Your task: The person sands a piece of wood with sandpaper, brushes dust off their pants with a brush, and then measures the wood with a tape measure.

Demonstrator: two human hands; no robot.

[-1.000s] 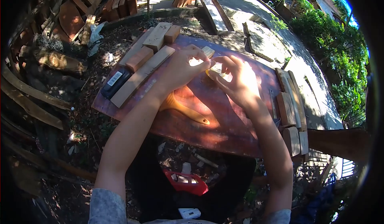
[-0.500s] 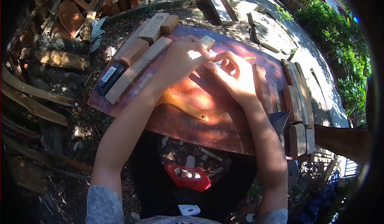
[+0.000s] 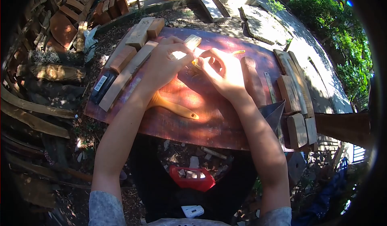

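My left hand [image 3: 167,62] and my right hand [image 3: 223,72] meet above the middle of a reddish board [image 3: 217,125]. Thumb and forefinger of each are pinched together, with something small and bright between them that I cannot make out. Just beyond the fingertips shows a pale wooden block [image 3: 192,41]. Below my left wrist lies a brush with a yellow handle [image 3: 175,107], its far end hidden by the wrist. A rounded brown wooden piece [image 3: 252,79] lies to the right of my right hand.
Wood blocks [image 3: 123,59] and a black object with a barcode label [image 3: 100,85] line the board's left side. More blocks [image 3: 297,130], a ruler [image 3: 269,87] and a dark pointed piece [image 3: 273,114] are at the right. A red container [image 3: 192,184] sits below, between the legs.
The whole view has shifted, so board and hands appear slightly further left. Both hands stay close together, fingers still pinched.
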